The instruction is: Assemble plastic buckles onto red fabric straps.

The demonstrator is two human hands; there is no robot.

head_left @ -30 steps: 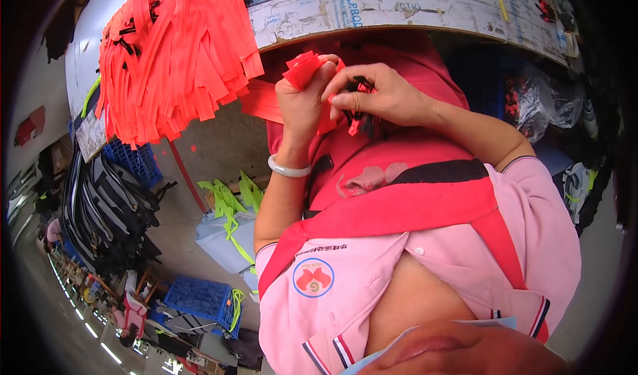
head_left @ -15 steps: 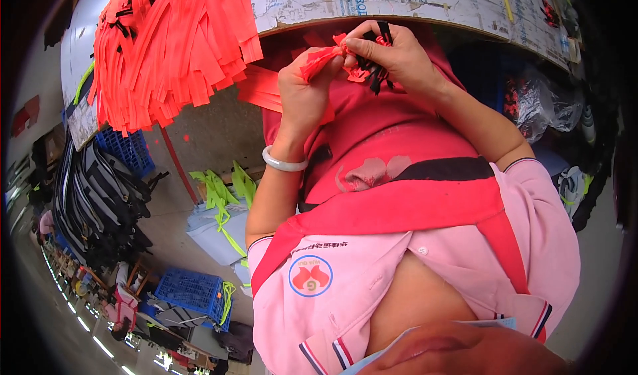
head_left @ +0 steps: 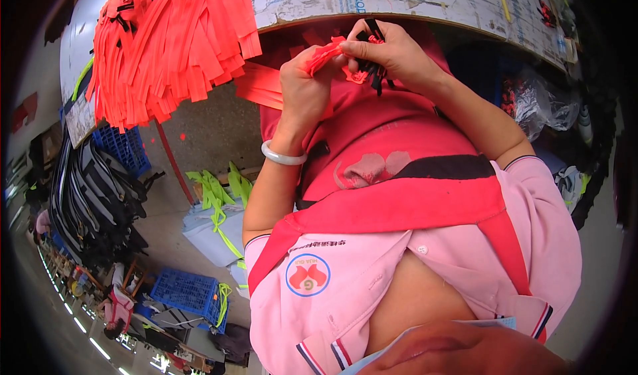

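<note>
In front of my red apron, both hands are close together by the table's edge. My left hand [head_left: 308,86], with a white bangle on its wrist, has its fingers closed on a bunched orange-red fabric strip [head_left: 323,57]. My right hand [head_left: 397,55] pinches at the strip's end with thumb and forefinger. Several small black strap pieces [head_left: 377,81] stick out from its curled fingers, with bits of red among them. Exactly how strip and black pieces join is hidden by the fingers. More orange-red strips [head_left: 260,85] hang just beyond my left wrist.
A thick pile of orange-red strips [head_left: 169,49] drapes over the worn white table [head_left: 299,3] at the left. Blue crates [head_left: 187,288], black-grey straps [head_left: 93,202] and yellow-green strips [head_left: 214,192] are at the lower left. A clear plastic bag [head_left: 541,106] lies under the table at right.
The red strip in my left hand has shifted slightly up and its bunched end looks longer toward my right fingertips. Both hands otherwise stay in nearly the same place.
</note>
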